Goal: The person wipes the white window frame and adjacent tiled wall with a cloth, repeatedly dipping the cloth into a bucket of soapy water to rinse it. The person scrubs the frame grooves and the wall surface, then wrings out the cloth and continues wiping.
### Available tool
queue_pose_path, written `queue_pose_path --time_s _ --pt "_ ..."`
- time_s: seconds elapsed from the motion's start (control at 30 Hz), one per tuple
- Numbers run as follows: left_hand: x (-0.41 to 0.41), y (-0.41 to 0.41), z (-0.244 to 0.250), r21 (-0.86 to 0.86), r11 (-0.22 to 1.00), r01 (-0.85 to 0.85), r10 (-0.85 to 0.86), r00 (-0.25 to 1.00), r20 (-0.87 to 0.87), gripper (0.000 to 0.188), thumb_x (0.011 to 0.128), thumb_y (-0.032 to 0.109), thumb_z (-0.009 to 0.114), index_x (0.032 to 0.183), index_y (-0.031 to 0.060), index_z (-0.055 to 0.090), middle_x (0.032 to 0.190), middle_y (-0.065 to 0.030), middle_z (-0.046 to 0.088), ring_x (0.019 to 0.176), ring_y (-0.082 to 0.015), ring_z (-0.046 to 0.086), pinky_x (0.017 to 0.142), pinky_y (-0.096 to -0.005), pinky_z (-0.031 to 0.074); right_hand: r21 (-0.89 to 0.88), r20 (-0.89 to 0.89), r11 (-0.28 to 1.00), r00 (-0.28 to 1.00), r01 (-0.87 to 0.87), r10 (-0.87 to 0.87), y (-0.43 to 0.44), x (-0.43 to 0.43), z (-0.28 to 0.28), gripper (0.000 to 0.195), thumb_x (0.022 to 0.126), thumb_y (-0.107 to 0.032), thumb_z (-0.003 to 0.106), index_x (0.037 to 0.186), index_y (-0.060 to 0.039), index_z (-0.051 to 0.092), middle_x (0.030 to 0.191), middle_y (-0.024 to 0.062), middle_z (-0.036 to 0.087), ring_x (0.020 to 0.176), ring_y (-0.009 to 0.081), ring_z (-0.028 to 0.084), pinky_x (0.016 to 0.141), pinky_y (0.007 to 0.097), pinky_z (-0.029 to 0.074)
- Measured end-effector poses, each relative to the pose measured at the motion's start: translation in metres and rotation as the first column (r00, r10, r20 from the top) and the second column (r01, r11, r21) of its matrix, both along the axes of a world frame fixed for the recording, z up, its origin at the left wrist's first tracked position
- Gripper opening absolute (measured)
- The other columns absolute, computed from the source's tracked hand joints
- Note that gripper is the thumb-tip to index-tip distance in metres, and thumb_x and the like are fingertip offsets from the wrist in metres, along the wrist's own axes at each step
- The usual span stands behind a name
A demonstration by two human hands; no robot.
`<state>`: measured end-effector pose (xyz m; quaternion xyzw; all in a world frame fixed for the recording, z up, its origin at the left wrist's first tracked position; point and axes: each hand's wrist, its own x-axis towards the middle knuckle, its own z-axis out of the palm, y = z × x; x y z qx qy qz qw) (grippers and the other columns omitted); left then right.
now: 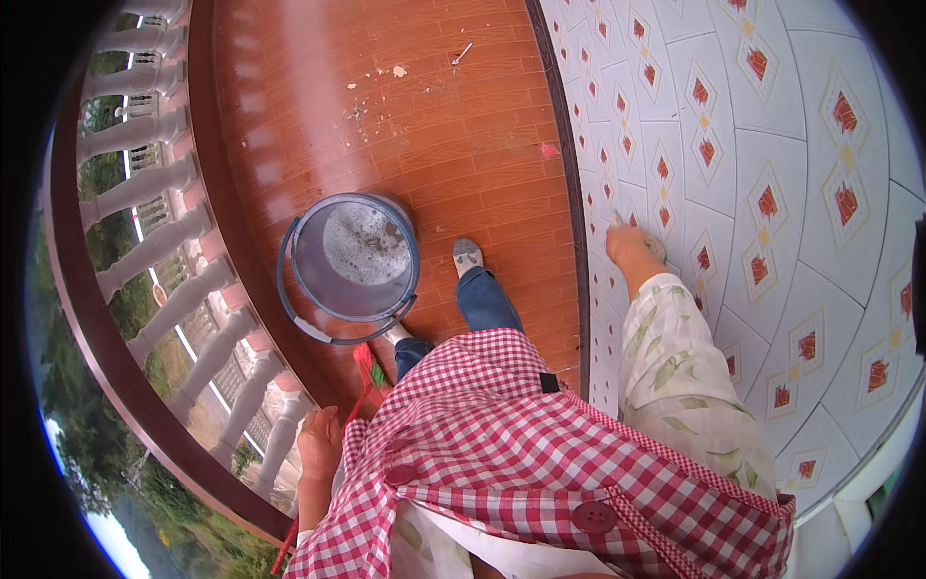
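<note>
My right hand is at the white wall tiles with red diamond patterns, its fingers closed around a small pale object that is mostly hidden. My left hand is beside the balustrade, fingers curled; whether it holds anything is unclear. A thin red handle passes by my left forearm, close to red and green bristles that look like a broom's. On the floor before me stands a grey-blue plastic bucket of foamy water, its handle lowered to the side.
Pale balusters under a dark red handrail line the left. Crumbs and flakes lie on the wood-patterned floor, with a small stick-like piece farther off. A dark skirting strip edges the wall.
</note>
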<state>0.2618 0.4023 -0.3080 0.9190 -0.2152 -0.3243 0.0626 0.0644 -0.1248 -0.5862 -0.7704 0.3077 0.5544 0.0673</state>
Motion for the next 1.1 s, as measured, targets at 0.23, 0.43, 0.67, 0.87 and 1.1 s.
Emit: queue_pose_path --time_s 0.23,0.43,0.67,0.87,1.1 --pt "0.001 0.005 -0.012 -0.095 0.995 -0.012 0.008 0.999 -0.046 0.013 0.082 0.004 0.055 0.093 0.0022 0.061 0.082 -0.0157 0.061 0.072 -0.0316 0.061 0.063 -0.038 0.048 -0.174 0.269 0.948 0.913 -0.267 0.306 0.014 0.003 0.083 0.022 0.083 -0.018 0.052 0.103 -0.0189 0.062 0.107 0.0037 0.052 0.102 0.0269 0.048 0.083 0.0478 0.039" --pt "0.031 -0.042 -0.016 -0.192 0.981 -0.009 -0.002 0.998 -0.055 0.014 0.082 0.004 0.055 0.095 0.0018 0.06 0.081 -0.0158 0.061 0.071 -0.0299 0.061 0.062 -0.0359 0.049 -0.662 0.539 0.697 0.47 -0.278 0.699 -0.111 0.158 0.187 0.015 0.08 -0.012 0.055 0.093 -0.0182 0.06 0.104 0.0 0.053 0.1 0.0218 0.048 0.079 0.0392 0.036" --pt "0.032 -0.038 0.003 -0.126 0.992 0.02 -0.025 0.999 -0.039 0.013 0.083 0.005 0.055 0.094 0.0022 0.061 0.083 -0.0171 0.063 0.072 -0.0311 0.063 0.062 -0.037 0.049 -0.411 0.602 0.9 0.7 -0.141 0.385 -0.076 0.098 0.12 0.022 0.085 -0.014 0.047 0.1 -0.0224 0.061 0.106 0.0054 0.052 0.099 0.0246 0.05 0.083 0.0405 0.04" --pt "0.02 0.0 0.005 -0.093 0.996 -0.008 0.003 0.999 -0.044 0.016 0.084 0.005 0.054 0.098 0.002 0.061 0.083 -0.0173 0.063 0.074 -0.03 0.064 0.064 -0.0362 0.05 0.129 0.14 0.986 0.986 -0.106 0.087 0.06 -0.068 0.088 0.037 0.074 -0.019 0.066 0.11 -0.0185 0.058 0.112 0.01 0.05 0.105 0.0317 0.051 0.085 0.0439 0.044" --pt "0.027 -0.091 -0.017 -0.403 0.907 -0.125 0.005 0.959 -0.284 0.029 0.085 0.004 0.055 0.114 0.0018 0.057 0.103 -0.0135 0.063 0.087 -0.0207 0.063 0.073 -0.0309 0.05 0.289 0.495 0.882 0.73 0.373 -0.471 0.109 -0.072 0.164 0.054 0.075 -0.026 0.066 0.122 -0.0182 0.042 0.114 0.0149 0.046 0.103 0.0346 0.053 0.087 0.0433 0.045"
